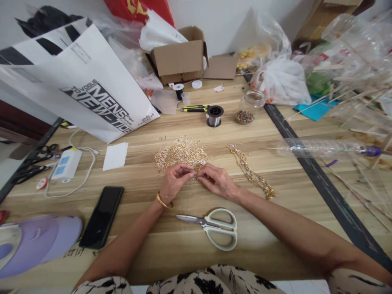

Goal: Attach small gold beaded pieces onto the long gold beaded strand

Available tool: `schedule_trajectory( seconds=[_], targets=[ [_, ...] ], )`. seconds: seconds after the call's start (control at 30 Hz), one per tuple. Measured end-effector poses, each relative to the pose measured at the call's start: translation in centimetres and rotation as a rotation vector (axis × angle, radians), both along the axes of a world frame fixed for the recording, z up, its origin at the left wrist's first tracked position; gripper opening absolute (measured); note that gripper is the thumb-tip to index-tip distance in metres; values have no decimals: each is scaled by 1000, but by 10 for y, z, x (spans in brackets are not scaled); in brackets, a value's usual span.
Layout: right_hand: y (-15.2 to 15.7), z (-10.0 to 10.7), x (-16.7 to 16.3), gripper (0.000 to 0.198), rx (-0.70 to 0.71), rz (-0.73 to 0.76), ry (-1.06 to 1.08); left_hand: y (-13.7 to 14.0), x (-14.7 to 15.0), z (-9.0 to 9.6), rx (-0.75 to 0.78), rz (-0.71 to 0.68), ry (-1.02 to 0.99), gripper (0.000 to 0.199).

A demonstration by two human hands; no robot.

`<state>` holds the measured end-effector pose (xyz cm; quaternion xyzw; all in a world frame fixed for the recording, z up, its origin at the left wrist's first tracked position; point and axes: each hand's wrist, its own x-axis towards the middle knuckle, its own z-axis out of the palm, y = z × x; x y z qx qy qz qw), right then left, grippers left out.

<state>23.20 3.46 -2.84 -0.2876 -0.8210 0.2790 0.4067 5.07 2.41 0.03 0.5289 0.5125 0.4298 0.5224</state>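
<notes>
Both my left hand (174,181) and my right hand (218,181) are close together at the near edge of a pile of gold and white beads (180,152), fingertips together on each; whether anything sits between them is too small to tell. The table (137,134) is pale, streaky wood, with a black strip (309,163) running down it on my right. Scissors (206,222) lie nearer me, a phone (102,216) to my left. Near the pale wall (208,20) stands a box (180,59), with a white bag (101,57) to its left
</notes>
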Motion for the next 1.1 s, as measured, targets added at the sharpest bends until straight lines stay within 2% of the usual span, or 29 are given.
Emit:
schedule_trajectory(
  seconds=[0.23, 0.57, 0.73, 0.97, 1.03, 1.1],
  targets=[
    [0, 0, 0, 14, -33, -10, 2, 2, -1, -2, -77, 64, -151, 17],
    [3, 0, 0, 18, -60, 49, -60, -1, 0, 1, -15, 47, -358, 16],
    [4, 1, 1, 17, -70, 76, -45, -6, 1, 8, -3, -101, -273, 15],
    [5, 6, 2, 18, -159, 61, 57, -7, 0, 21, 117, -339, -59, 8],
    [6, 6, 3, 18, -167, 25, 96, -7, -1, 20, 163, -378, 12, 7],
    [7, 5, 3, 17, -171, -16, 132, -6, -2, 17, 234, -358, 113, 5]
  ],
)
